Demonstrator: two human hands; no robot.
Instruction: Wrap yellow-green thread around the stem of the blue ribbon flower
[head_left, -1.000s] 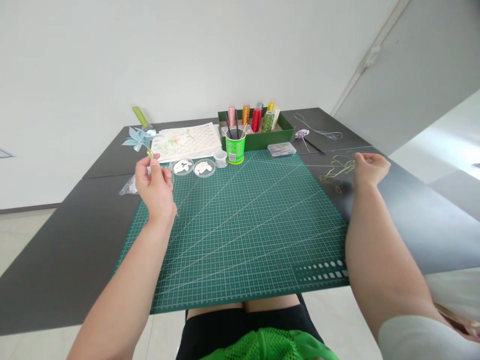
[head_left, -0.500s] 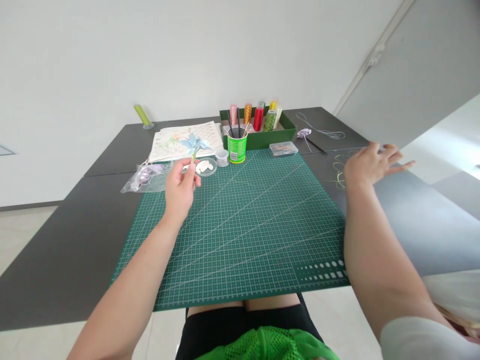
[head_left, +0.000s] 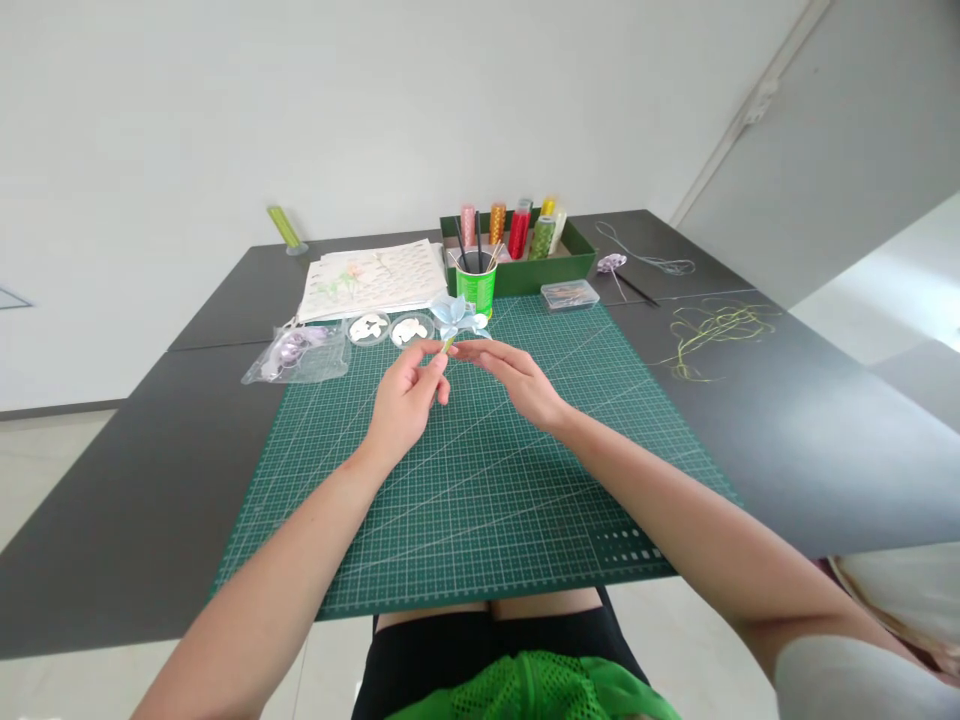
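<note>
A pale blue flower (head_left: 454,314) with a short green stem stands upright above the far part of the green cutting mat (head_left: 480,480). The stem is pinched between the thumb and fingers of my left hand (head_left: 407,398). From the right, my right hand (head_left: 521,382) reaches in with its fingers stretched out together, their tips at the stem just under the petals. Whether those tips grip the stem or only touch it is hard to tell. Behind the flower is a green cup (head_left: 477,288) with black tools and thin sticks in it.
Two dishes of white pieces (head_left: 368,328), a bag with purple flowers (head_left: 296,352) and paper sheets (head_left: 375,278) lie left. A green box (head_left: 577,255) holds thread spools. Right are a clear case (head_left: 570,294), a purple flower (head_left: 611,263) and tangled green thread (head_left: 701,335).
My right hand has come from the right side of the table to the flower's stem. My left hand has moved right with the flower. The tangled green thread is now uncovered.
</note>
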